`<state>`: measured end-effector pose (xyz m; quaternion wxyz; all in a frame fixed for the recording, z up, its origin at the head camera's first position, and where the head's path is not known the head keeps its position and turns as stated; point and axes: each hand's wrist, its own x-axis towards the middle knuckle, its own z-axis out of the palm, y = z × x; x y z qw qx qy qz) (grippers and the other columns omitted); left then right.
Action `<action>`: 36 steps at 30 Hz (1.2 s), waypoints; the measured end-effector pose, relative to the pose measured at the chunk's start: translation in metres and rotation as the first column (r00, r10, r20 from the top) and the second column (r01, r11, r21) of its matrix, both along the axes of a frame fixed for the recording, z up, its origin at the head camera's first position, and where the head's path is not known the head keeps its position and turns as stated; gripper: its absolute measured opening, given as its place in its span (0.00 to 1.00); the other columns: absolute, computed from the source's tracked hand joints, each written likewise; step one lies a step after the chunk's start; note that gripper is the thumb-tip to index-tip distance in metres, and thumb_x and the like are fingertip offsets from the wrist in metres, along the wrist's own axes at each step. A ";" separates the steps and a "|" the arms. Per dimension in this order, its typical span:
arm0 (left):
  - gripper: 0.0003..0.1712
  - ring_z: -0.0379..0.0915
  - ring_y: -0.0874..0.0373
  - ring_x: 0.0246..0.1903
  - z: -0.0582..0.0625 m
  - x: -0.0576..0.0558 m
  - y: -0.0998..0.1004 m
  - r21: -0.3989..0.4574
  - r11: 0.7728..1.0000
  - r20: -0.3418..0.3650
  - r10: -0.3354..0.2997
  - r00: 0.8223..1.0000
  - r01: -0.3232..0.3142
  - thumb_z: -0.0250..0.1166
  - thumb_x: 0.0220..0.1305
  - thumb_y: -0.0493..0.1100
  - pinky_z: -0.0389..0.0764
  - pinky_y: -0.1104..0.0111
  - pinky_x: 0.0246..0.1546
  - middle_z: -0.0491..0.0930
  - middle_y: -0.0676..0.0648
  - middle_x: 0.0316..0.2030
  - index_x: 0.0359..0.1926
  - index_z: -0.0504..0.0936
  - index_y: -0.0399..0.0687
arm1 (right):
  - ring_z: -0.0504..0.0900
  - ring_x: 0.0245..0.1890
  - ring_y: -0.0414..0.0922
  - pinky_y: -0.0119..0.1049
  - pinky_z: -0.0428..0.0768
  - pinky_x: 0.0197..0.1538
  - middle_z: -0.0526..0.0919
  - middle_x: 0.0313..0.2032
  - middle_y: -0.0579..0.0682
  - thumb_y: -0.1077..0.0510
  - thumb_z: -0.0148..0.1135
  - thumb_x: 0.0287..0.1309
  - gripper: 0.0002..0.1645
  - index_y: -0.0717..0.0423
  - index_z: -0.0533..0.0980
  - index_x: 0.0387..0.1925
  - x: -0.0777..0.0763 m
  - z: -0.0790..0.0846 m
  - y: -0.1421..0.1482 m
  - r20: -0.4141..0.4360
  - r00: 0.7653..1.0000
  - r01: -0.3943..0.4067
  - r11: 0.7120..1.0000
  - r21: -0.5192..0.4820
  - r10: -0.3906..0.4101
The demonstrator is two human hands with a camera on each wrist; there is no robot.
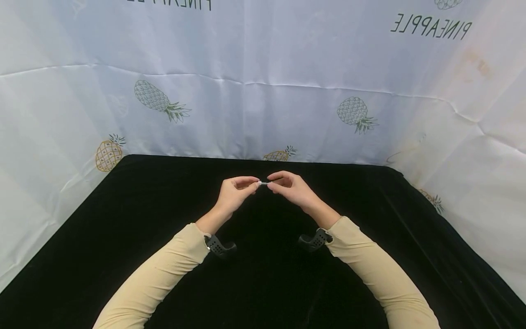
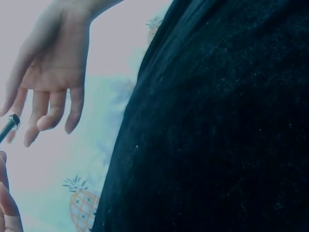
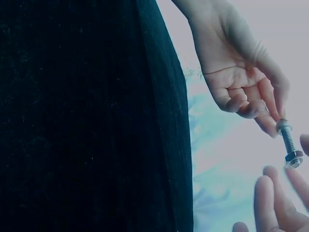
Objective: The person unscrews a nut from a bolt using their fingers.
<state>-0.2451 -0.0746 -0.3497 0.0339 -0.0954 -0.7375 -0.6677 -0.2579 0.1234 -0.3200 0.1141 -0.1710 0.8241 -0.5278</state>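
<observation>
A small metal bolt (image 1: 264, 183) is held up between the two hands, above the black cloth. My left hand (image 1: 232, 194) pinches its head end between thumb and fingertips, as the right wrist view shows. A hex nut (image 3: 293, 155) sits on the threaded shank near the far end. My right hand (image 1: 293, 187) is at that nut end, its thumb and index finger spread around the nut and the other fingers loosely bent. In the left wrist view the bolt's threads (image 2: 7, 128) show at the left edge, and its head is hidden.
Black cloth (image 1: 263, 283) covers the table. Behind and beside it hangs a white curtain (image 1: 263, 119) printed with pineapples. Each wrist wears a dark strap (image 1: 222, 246) below a beige sleeve (image 1: 156, 269).
</observation>
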 end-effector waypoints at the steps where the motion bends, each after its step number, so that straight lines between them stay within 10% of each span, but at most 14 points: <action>1: 0.15 0.81 0.63 0.34 0.000 0.000 0.000 0.003 1.000 -0.001 -0.001 1.000 0.001 0.63 0.60 0.41 0.82 0.70 0.43 0.82 0.37 0.45 0.45 0.81 0.36 | 0.77 0.51 0.56 0.51 0.71 0.61 0.80 0.50 0.60 0.51 0.56 0.63 0.21 0.56 0.72 0.54 0.000 0.000 0.000 0.017 1.000 0.008 1.000 0.010 -0.008; 36: 0.16 0.79 0.67 0.31 -0.001 0.001 0.001 0.006 1.000 -0.016 0.010 1.000 -0.009 0.64 0.60 0.41 0.81 0.66 0.45 0.83 0.37 0.44 0.46 0.81 0.35 | 0.79 0.50 0.56 0.52 0.71 0.61 0.81 0.49 0.60 0.51 0.56 0.63 0.21 0.58 0.73 0.54 -0.001 0.001 -0.001 0.032 0.999 0.027 0.999 0.022 -0.028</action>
